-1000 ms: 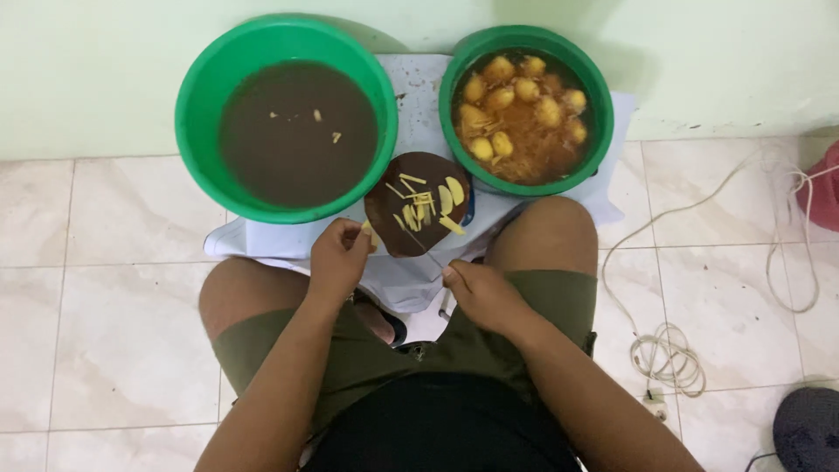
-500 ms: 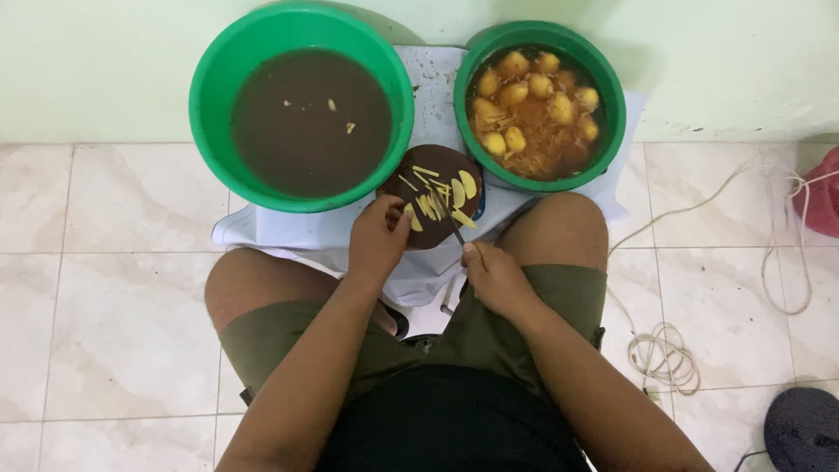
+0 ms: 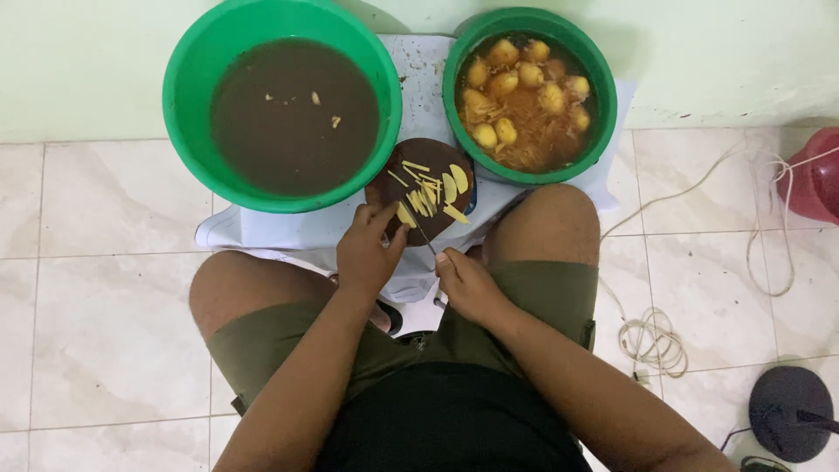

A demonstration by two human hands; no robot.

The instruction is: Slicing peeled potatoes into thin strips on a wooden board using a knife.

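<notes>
A small round dark cutting board (image 3: 411, 149) lies between my knees, with yellow potato slices and strips (image 3: 434, 188) on it. My left hand (image 3: 367, 249) rests at the board's near edge, fingertips pressing a potato slice (image 3: 405, 214). My right hand (image 3: 468, 284) grips a knife (image 3: 423, 232) whose thin blade points up onto the board beside the left fingers.
A large green basin (image 3: 284, 105) of dark water with a few floating bits stands at the left. A smaller green basin (image 3: 529, 96) holds peeled potatoes in cloudy water. White cloth (image 3: 288, 234) lies beneath them. White cable (image 3: 651, 336), a red object (image 3: 817, 179) and a dark round thing (image 3: 791, 411) are at the right.
Both hands moved forward from my lap to the board; the left now presses a slice and the knife blade reaches onto the board. The camera view shifted slightly.
</notes>
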